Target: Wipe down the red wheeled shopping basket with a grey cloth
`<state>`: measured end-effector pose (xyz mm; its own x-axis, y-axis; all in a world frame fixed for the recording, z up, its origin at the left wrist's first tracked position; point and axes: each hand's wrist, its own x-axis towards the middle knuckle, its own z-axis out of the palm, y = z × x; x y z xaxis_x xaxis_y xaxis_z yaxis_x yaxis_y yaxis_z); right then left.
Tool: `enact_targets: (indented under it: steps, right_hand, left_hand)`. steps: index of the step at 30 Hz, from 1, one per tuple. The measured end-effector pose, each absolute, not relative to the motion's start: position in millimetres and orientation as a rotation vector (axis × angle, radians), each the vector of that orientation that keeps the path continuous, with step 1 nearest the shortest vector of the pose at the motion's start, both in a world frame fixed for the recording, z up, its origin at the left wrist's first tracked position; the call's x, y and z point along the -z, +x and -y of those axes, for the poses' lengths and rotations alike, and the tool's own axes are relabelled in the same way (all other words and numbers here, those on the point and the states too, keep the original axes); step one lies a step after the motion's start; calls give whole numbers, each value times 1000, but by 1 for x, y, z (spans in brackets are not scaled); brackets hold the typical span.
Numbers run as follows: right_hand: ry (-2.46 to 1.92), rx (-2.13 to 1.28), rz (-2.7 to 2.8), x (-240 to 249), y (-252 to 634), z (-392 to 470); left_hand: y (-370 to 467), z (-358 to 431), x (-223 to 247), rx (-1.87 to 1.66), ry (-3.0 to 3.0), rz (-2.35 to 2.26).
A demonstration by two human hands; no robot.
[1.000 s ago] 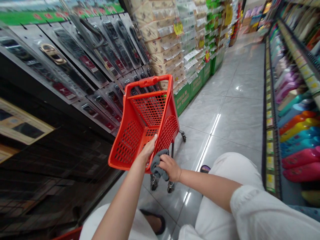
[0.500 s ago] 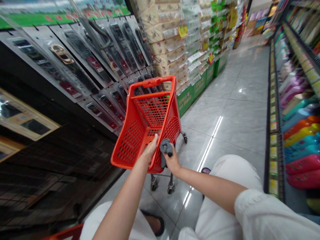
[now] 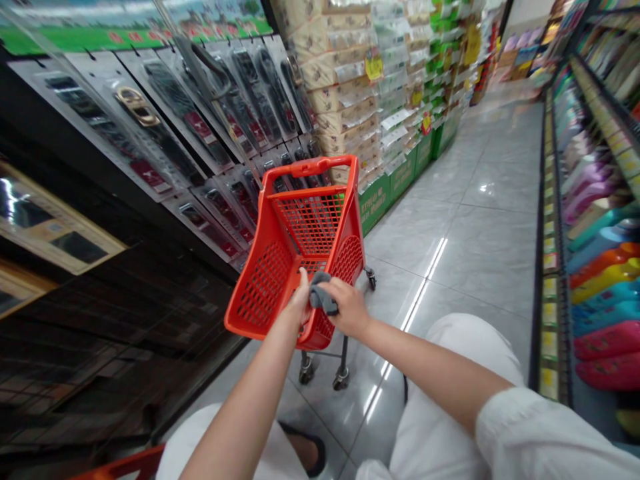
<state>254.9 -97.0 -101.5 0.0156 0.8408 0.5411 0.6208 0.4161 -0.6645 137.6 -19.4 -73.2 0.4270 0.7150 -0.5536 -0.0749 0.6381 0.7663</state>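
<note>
A small red plastic shopping cart [image 3: 265, 273] with latticed walls stands in front of me, tilted in the view. My left hand [image 3: 300, 300] holds the cart's near side rim, its thumb pointing up; its other fingers are mostly hidden. Close beside it, my right hand [image 3: 353, 308] is closed around a bunched dark grey cloth [image 3: 323, 293]. The cloth lies over the rim, nearly touching my left hand. Through the lattice, the visible basket floor shows no goods.
Packaged belts [image 3: 155, 127] hang on a rack at the left. Stacked cartons [image 3: 340, 87] line the aisle behind the cart. Colourful bottles [image 3: 605, 280] fill a shelf at the right. Grey floor tiles [image 3: 460, 260] run between. Part of another red cart [image 3: 125, 465] shows at lower left.
My right hand has moved the cloth left and slightly up, from the rim's outer side onto the rim near my left hand. The view has shifted slightly.
</note>
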Motion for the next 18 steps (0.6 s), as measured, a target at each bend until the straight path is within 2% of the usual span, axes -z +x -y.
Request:
enact_targets:
  steps: [4, 8, 12, 18]
  right_hand:
    - [-1354, -282, 1806, 96, 257, 106]
    - [-1597, -294, 1479, 80, 291, 58]
    - [-1656, -295, 1338, 69, 314, 16]
    - [-1541, -262, 1538, 79, 287, 53]
  left_hand:
    - [132, 22, 75, -542, 736, -1030]
    - [133, 31, 69, -473, 776, -906]
    - [135, 33, 65, -454, 801, -894]
    - [136, 27, 65, -489, 759, -892]
